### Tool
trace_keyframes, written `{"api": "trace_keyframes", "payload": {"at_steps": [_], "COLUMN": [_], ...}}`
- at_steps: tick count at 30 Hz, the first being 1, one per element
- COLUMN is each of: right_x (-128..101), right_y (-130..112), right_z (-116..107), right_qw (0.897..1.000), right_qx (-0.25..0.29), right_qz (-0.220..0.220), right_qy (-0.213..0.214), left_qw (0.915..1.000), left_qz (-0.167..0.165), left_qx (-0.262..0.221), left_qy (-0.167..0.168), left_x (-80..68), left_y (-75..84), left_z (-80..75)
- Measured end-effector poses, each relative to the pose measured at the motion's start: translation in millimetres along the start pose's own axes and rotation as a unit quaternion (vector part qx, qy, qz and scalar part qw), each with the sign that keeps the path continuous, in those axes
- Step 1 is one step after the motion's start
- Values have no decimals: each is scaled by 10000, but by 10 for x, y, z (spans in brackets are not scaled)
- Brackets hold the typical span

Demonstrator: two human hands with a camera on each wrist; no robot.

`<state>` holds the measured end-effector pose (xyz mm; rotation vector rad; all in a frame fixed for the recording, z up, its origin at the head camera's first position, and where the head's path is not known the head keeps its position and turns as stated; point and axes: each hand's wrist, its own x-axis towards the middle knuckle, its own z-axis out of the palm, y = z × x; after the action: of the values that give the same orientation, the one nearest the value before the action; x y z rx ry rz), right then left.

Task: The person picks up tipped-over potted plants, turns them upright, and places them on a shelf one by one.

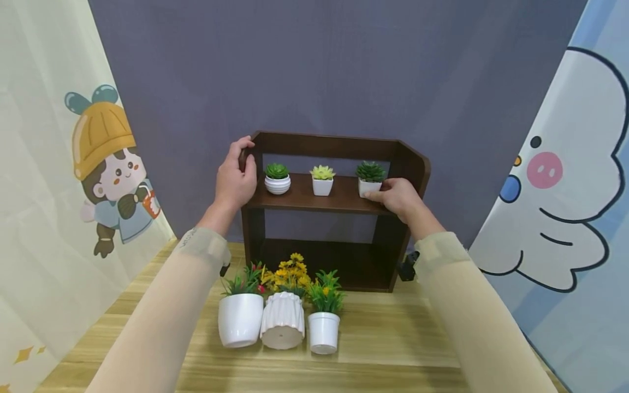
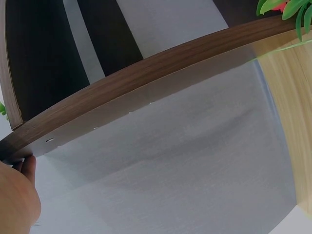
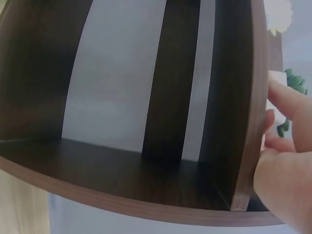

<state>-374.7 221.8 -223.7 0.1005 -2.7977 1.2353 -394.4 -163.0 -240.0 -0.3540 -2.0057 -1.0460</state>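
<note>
A dark wooden shelf unit (image 1: 339,199) stands on the table against a grey backdrop. My left hand (image 1: 241,164) grips the top of its left side panel, fingers curled over the edge; in the left wrist view the left hand (image 2: 17,195) lies against the panel (image 2: 146,73). My right hand (image 1: 388,192) pinches a small square white pot with a dark green succulent (image 1: 369,177) at the right end of the middle shelf. The right wrist view shows the right hand's fingers (image 3: 287,102) past the shelf edge (image 3: 248,122), by the succulent (image 3: 295,82).
A round ribbed pot with a green succulent (image 1: 277,179) and a square pot with a yellow-green one (image 1: 322,180) share the shelf. Three larger white pots of flowers (image 1: 282,322) stand in a row on the wooden table (image 1: 393,338). Cartoon-printed curtains hang at both sides.
</note>
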Motion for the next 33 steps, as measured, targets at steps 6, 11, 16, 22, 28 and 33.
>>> {"api": "trace_keyframes", "payload": {"at_steps": [6, 11, 16, 22, 28, 33], "right_x": [-167, -407, -701, -1068, -1287, -1419], "right_y": [-7, 46, 196, 490, 798, 1011], "right_z": [1, -22, -32, 32, 227, 412], "right_qw": [9995, 9987, 9974, 9942, 9902, 9856], "right_qx": [310, 491, 544, 617, 785, 1011], "right_qz": [25, -83, -481, -853, -972, -807], "right_qy": [-1, 49, 28, -204, -618, -1091], "left_qw": [10000, 9999, 10000, 10000, 10000, 10000], "left_qz": [70, 86, 51, 23, -15, 22], "left_qx": [-19, -66, -81, -61, -61, -65], "left_qy": [20, 5, -5, -38, -46, -30], "left_x": [-4, -1, -3, -5, -15, -15], "left_y": [9, 23, 21, 29, 37, 36], "left_z": [1, 2, -1, 0, -18, -20]}}
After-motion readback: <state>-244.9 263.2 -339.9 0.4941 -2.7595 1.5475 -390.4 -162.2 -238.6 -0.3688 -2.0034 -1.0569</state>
